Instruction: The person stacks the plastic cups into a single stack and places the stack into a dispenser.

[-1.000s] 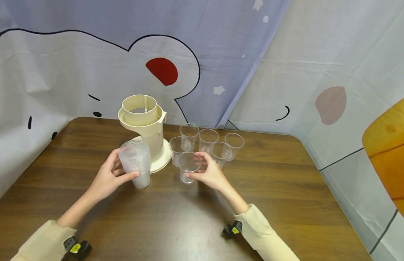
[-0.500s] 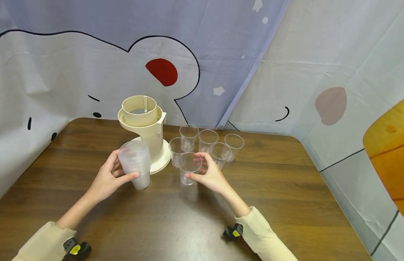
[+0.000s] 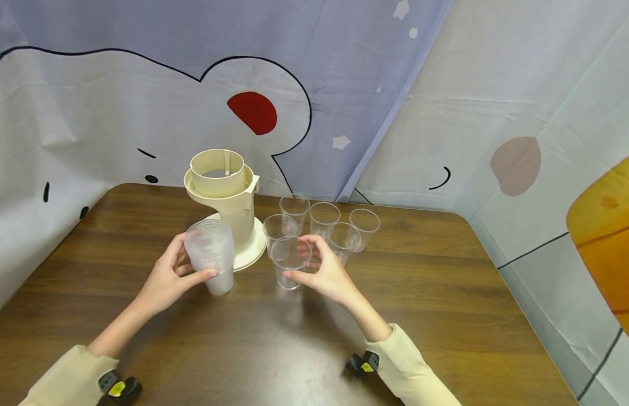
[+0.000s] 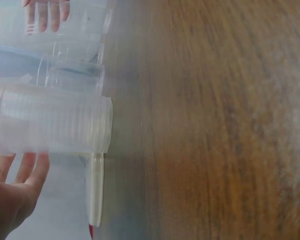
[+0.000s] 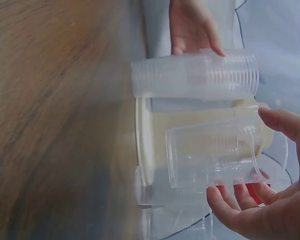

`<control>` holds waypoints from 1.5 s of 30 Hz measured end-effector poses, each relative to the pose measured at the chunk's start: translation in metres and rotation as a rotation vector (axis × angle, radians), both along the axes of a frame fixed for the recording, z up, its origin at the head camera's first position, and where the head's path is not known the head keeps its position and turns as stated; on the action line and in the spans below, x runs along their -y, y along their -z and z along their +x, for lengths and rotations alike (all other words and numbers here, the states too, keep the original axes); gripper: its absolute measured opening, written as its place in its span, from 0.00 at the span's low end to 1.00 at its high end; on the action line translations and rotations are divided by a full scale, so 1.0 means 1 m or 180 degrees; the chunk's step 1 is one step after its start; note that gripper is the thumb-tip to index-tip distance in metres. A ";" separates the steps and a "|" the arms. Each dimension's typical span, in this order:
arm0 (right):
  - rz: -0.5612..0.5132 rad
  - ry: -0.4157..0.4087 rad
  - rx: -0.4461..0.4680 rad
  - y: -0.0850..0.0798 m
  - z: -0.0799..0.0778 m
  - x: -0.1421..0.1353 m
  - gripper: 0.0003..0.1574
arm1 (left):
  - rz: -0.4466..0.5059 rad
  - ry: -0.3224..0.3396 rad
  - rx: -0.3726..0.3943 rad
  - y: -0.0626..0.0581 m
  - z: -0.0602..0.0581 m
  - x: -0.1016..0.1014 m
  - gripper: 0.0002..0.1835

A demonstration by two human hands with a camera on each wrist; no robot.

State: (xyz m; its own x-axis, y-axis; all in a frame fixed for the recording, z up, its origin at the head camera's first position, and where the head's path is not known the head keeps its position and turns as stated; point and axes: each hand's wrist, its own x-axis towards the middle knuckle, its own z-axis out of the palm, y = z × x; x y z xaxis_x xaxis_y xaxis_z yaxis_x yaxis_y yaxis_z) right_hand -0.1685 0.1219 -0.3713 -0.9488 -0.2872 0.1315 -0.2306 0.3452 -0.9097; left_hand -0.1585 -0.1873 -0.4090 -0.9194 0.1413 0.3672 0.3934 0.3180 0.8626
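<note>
My left hand (image 3: 167,273) grips a tall stack of nested clear plastic cups (image 3: 211,248), thumb on the near side. In the left wrist view the stack (image 4: 50,120) looks upright on the table or just over it; I cannot tell which. My right hand (image 3: 326,272) holds a single clear plastic cup (image 3: 289,256) between thumb and fingers. In the right wrist view that cup's base (image 5: 171,159) appears raised off the tabletop. Behind both hands stands a cream-coloured plastic device (image 3: 228,189) with a round open cylinder on top and a round base.
Several separate clear cups (image 3: 324,213) stand upright behind and beside my right hand, close together. The brown wooden table (image 3: 421,316) reaches a patterned curtain (image 3: 344,113) at its far edge. Wrist cameras (image 3: 122,389) sit on both sleeves.
My right hand has shifted slightly left with the single cup, which now stands a little apart from the other cups. The left hand and the stack have barely moved.
</note>
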 end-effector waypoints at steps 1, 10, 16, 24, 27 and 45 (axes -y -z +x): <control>-0.0002 -0.0002 -0.0006 -0.001 0.000 0.001 0.42 | 0.0000 -0.0002 0.0000 0.000 0.000 0.000 0.40; -0.0110 -0.0065 -0.0026 -0.011 0.001 0.006 0.44 | -0.0023 -0.0026 0.0023 -0.001 0.000 -0.001 0.40; -0.0227 -0.0108 -0.0109 -0.020 0.000 0.012 0.44 | -0.0007 -0.0018 0.0006 -0.001 0.001 -0.001 0.40; -0.0418 -0.0183 -0.0205 -0.031 -0.002 0.020 0.42 | -0.0002 -0.0026 0.0005 0.000 0.001 -0.001 0.40; -0.0440 -0.0200 -0.0260 -0.035 -0.003 0.023 0.42 | 0.0009 -0.0016 -0.0006 0.000 0.000 -0.001 0.40; -0.0554 -0.0314 -0.0434 -0.055 -0.008 0.039 0.40 | 0.0072 0.0047 -0.0011 0.000 0.000 -0.001 0.39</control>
